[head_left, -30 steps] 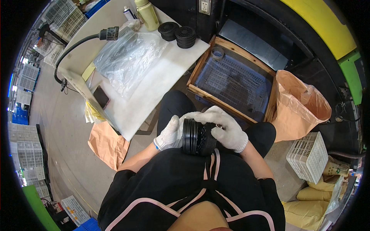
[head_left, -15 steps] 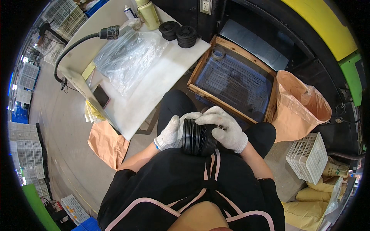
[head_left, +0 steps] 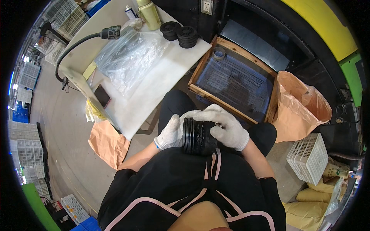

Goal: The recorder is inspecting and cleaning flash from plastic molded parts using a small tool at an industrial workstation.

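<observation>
Against my body, above my lap, lies a sideways stack of black round plastic discs (head_left: 191, 136), their rims lined up in ridges. My left hand (head_left: 169, 133), in a white knit glove, is wrapped round the left end of the stack, its fingertips partly hidden behind it. Over the top and right end curls my right hand (head_left: 228, 128), gloved the same way, its fingers resting across the discs and its thumb bent in. Two more piles of similar black discs, a left pile (head_left: 170, 30) and a right pile (head_left: 187, 37), stand on the white table's far right corner.
On the white table (head_left: 154, 92) are clear plastic bags (head_left: 135, 57), a phone (head_left: 102, 96), a yellow-green bottle (head_left: 149, 15) and a bendable lamp (head_left: 110, 32). A wooden-framed blue crate (head_left: 231, 77) holds a tape roll (head_left: 219, 53). Rightward stand a paper sack (head_left: 295, 119) and a white basket (head_left: 308, 158).
My right hand's fingers have slid slightly left over the top of the discs. My left hand keeps its hold, and the stack stays in nearly the same place.
</observation>
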A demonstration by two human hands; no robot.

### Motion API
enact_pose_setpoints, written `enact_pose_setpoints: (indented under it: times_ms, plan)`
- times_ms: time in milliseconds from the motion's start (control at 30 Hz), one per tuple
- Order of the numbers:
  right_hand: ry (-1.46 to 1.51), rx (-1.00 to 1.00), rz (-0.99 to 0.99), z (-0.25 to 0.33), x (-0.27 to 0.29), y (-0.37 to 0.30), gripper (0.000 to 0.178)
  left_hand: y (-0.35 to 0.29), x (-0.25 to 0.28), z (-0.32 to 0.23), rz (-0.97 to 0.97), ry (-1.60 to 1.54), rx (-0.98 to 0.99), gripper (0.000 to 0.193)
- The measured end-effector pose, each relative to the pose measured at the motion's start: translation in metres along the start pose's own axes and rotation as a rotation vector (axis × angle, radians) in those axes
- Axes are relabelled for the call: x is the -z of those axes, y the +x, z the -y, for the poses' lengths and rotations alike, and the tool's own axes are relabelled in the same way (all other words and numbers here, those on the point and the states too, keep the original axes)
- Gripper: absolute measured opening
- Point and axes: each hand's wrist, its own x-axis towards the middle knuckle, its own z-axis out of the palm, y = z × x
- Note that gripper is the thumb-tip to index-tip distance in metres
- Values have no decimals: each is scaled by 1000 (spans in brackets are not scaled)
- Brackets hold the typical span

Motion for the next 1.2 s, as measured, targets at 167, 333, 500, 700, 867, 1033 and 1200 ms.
enact_pose_setpoints:
  times_ms: [167, 333, 500, 700, 867, 1033, 1200]
  plan:
    - [-38, -125, 66, 6, 4, 0, 45, 0, -4, 0, -50, 87, -4, 100]
    - [-80, -131, 52, 9, 3, 1, 45, 1, 0, 1, -16, -23, -12, 102]
    - [-55, -103, 43, 6, 2, 0, 43, 0, -2, -1, -32, 5, -27, 99]
    - [-93, -14, -3, -6, 2, -6, 39, -1, 5, 4, -11, -13, -50, 93]
    - [-31, -21, -46, -9, 0, -7, 41, -2, 4, 5, 1, -21, -65, 93]
    - [5, -71, 50, 0, 3, -2, 44, -1, -1, 3, 10, -56, -9, 104]
    - [-52, -207, 109, 17, 2, 4, 52, -1, -6, -1, 60, -11, -19, 106]
